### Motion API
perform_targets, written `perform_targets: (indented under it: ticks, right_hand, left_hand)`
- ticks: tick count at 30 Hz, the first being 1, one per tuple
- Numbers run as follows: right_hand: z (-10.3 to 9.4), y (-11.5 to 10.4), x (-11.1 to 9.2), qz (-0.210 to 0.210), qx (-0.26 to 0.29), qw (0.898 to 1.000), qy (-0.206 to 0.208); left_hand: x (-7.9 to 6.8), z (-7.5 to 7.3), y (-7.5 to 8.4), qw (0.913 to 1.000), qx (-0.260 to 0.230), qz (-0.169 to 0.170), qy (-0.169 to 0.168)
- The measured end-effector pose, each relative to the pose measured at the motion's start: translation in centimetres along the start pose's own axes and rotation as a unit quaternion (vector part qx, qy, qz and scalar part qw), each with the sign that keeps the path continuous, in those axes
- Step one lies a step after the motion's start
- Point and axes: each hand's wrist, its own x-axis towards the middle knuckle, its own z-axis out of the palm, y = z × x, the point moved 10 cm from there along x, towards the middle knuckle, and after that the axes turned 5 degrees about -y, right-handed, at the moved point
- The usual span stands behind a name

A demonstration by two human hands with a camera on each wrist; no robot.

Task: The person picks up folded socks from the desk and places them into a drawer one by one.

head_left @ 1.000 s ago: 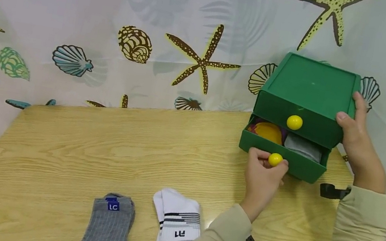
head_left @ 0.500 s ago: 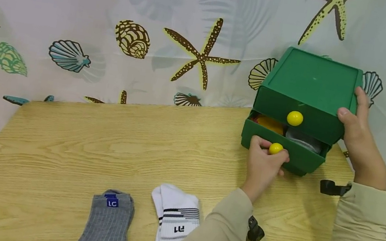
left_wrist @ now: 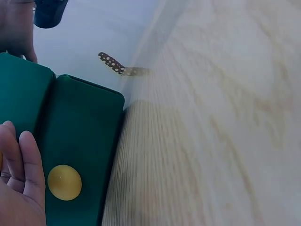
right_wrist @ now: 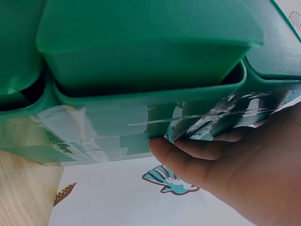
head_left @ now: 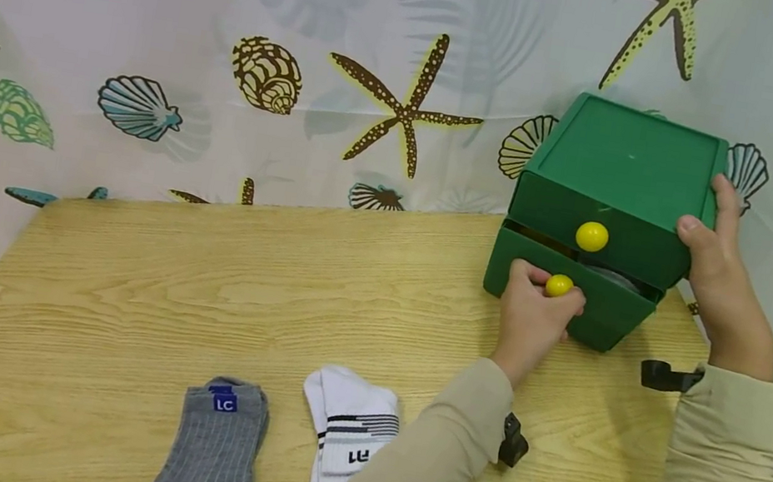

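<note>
A green drawer cabinet [head_left: 629, 166] with yellow knobs stands at the table's right rear. My left hand [head_left: 532, 319] pinches the knob [head_left: 559, 286] of a drawer [head_left: 614, 311] below the top one. That drawer sticks out slightly, and through the narrow slit a bit of grey cloth [head_left: 616, 278] shows. Another drawer's knob [left_wrist: 64, 182] appears in the left wrist view, beside my fingers. My right hand [head_left: 731, 291] rests against the cabinet's right side, thumb near the top front corner. In the right wrist view its extended fingers touch the taped side wall [right_wrist: 117, 125].
Folded grey socks [head_left: 213, 445] lie at the front of the wooden table [head_left: 141, 303]. To their right are folded white socks [head_left: 358, 418], partly covered by my left sleeve [head_left: 425, 449]. A cloth [head_left: 362, 10] printed with shells and starfish hangs behind.
My left hand has moved away from me with the knob, and the drawer has slid inward. Its yellow and grey contents have mostly gone from sight. The right hand stays on the cabinet.
</note>
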Motion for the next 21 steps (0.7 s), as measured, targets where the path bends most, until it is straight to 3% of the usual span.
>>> perform_targets:
  ticks: [12,21]
  right_hand:
    - [-0.1,0.1,-0.1,-0.002,-0.009,1.000,0.003]
    - [-0.1,0.0,-0.1,-0.002,-0.005,1.000,0.001]
  left_hand:
    - [1.2,0.5,0.1,0.9990,0.033,-0.011,-0.029]
    - [1.4,0.8,0.5,0.9950,0.059,-0.044,-0.067]
